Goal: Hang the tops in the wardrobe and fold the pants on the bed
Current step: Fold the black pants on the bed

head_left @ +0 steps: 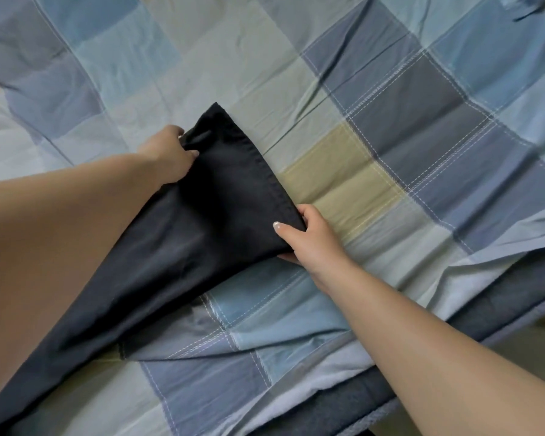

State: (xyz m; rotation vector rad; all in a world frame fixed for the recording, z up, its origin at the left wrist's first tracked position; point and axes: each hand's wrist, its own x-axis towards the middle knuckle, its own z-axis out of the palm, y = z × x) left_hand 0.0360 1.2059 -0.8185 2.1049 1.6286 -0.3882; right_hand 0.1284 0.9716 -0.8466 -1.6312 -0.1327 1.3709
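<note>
Dark navy pants (183, 240) stretch from the lower left corner up toward the middle of the bed (343, 77), which is covered by a blue, grey and beige checked sheet. My left hand (170, 155) grips the pants at their far left edge, fingers curled into the cloth. My right hand (309, 237) pinches the right corner of the same end, thumb on top and fingers underneath. The end with a stitched seam is held slightly raised between both hands. No tops and no wardrobe are in view.
The bed's edge runs along the lower right, with a white sheet layer and a dark grey mattress side (472, 313). A scrap of blue cloth (529, 7) shows at the top right corner. The checked sheet is wrinkled around the pants.
</note>
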